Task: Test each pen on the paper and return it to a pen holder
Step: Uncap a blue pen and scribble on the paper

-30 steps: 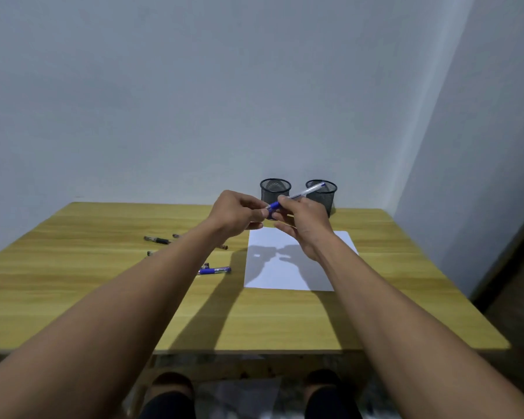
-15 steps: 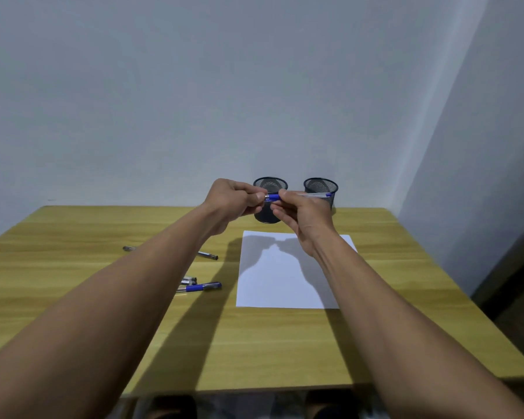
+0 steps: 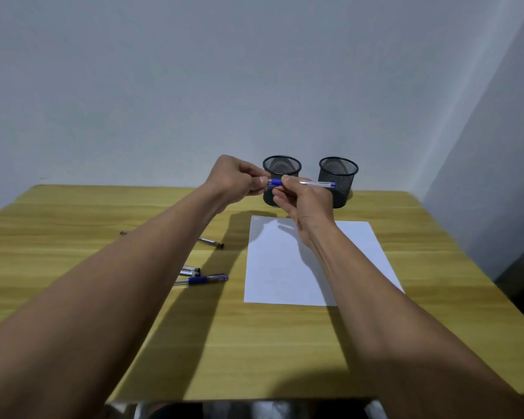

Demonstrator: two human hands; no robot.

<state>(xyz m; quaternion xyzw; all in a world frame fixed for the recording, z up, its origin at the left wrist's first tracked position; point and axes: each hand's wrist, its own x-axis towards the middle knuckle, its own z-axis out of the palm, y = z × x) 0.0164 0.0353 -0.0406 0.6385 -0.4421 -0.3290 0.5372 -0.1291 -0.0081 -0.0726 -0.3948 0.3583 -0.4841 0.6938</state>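
Two mesh holders are counted, at 12 (image 3: 281, 180) and 1 o'clock (image 3: 339, 179). One paper sheet (image 3: 288, 267) is seen. One pen (image 3: 316, 183) is held; at least three pens are seen at 9 o'clock: (image 3: 201, 279), (image 3: 190, 270), (image 3: 211, 243).

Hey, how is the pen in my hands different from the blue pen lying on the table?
The held pen is up in the air, level, pinched by the left hand and right hand; the blue pen on the table lies flat, untouched, left of the paper. Both have clear barrels with blue parts.
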